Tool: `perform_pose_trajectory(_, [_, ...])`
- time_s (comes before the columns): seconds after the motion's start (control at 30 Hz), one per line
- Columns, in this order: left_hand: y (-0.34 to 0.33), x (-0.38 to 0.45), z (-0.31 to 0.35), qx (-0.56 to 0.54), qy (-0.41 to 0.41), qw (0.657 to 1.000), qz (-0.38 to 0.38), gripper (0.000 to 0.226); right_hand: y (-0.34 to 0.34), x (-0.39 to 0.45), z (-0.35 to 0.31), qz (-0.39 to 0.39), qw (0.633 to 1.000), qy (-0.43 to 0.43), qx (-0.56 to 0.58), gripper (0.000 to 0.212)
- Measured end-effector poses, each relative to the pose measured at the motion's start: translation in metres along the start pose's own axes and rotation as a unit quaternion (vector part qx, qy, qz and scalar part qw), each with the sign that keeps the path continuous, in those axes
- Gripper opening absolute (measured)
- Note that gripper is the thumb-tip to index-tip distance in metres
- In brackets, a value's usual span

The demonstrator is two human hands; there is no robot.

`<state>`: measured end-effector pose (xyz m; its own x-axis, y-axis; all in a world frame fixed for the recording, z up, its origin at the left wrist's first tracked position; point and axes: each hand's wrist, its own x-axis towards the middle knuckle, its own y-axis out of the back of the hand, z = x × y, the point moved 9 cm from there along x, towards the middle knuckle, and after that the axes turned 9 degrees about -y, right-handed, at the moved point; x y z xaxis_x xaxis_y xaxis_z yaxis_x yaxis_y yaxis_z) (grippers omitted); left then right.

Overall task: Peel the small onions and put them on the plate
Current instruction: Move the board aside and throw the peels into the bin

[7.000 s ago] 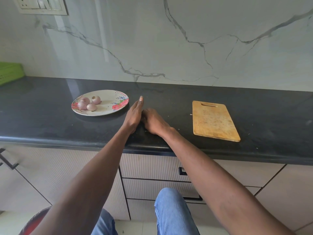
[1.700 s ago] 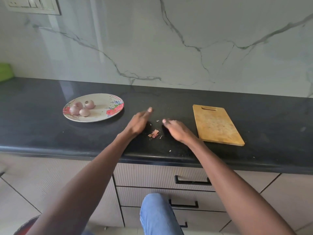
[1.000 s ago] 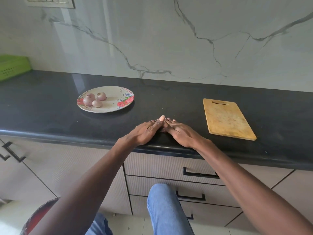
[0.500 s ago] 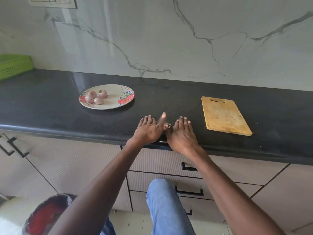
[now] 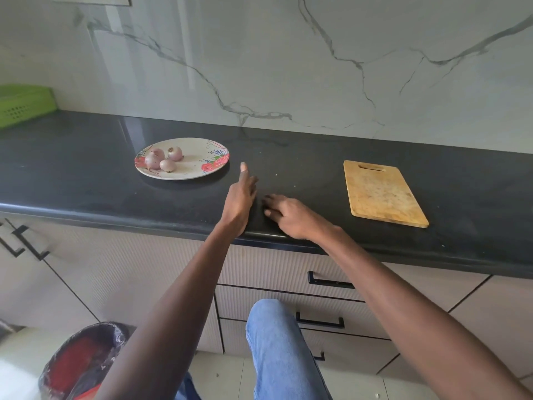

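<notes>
Along the near side of the kitchen runs a long black stone countertop [image 5: 86, 168], backed by a white marble-patterned wall [image 5: 288, 67] at the far side. Below its front edge are beige ribbed cabinet drawers with black handles [image 5: 288, 272]. Down at the near left stands a red bin lined with clear plastic [image 5: 80, 362]. A rectangular wooden cutting board [image 5: 380, 192] lies on the right part of the countertop. On the far left sits a green perforated plastic basket [image 5: 23, 105]. Left of centre rests a round white plate with red flower print [image 5: 199, 166], carrying four small peeled pinkish onions [image 5: 163, 160] clustered on its left half. Near the front edge, the left hand [image 5: 240, 197] stands on its side with straight fingers, holding nothing. Just beside it, the right hand [image 5: 291, 215] lies palm down, fingers loosely bent toward the left hand; whether it holds anything I cannot tell.
</notes>
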<state>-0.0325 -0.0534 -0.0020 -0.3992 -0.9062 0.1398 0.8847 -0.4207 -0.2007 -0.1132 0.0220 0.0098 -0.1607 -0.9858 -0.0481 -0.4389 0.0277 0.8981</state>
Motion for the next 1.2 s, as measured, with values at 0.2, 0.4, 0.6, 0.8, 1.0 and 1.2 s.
perform_pose_trajectory(0.2, [0.008, 0.001, 0.001, 0.05, -0.027, 0.998, 0.003, 0.073, -0.002, -0.021, -0.003, -0.02, 0.985, 0.044, -0.166, 0.045])
perform_pose_trajectory(0.4, [0.011, -0.004, 0.002, 0.158, -0.058, 0.986, 0.011, 0.057, 0.011, -0.025, 0.001, 0.055, 0.977, 0.042, -0.204, 0.031])
perform_pose_trajectory(0.6, [0.006, -0.008, 0.006, 0.191, -0.077, 0.978, 0.008, 0.054, 0.021, -0.027, 0.001, 0.124, 0.979, -0.015, -0.16, 0.028])
perform_pose_trajectory(0.8, [0.002, -0.014, 0.013, 0.228, -0.093, 0.969, 0.029, 0.058, 0.04, -0.029, -0.022, 0.157, 0.969, -0.066, -0.182, 0.018])
perform_pose_trajectory(1.0, [0.019, -0.018, 0.011, 0.112, -0.069, 0.987, 0.095, 0.051, 0.044, -0.027, -0.029, 0.175, 0.959, -0.155, -0.16, 0.022])
perform_pose_trajectory(1.2, [0.051, -0.039, 0.025, -0.155, -0.134, 0.957, 0.205, 0.033, 0.024, -0.008, -0.033, 0.145, 0.956, -0.202, 0.156, 0.014])
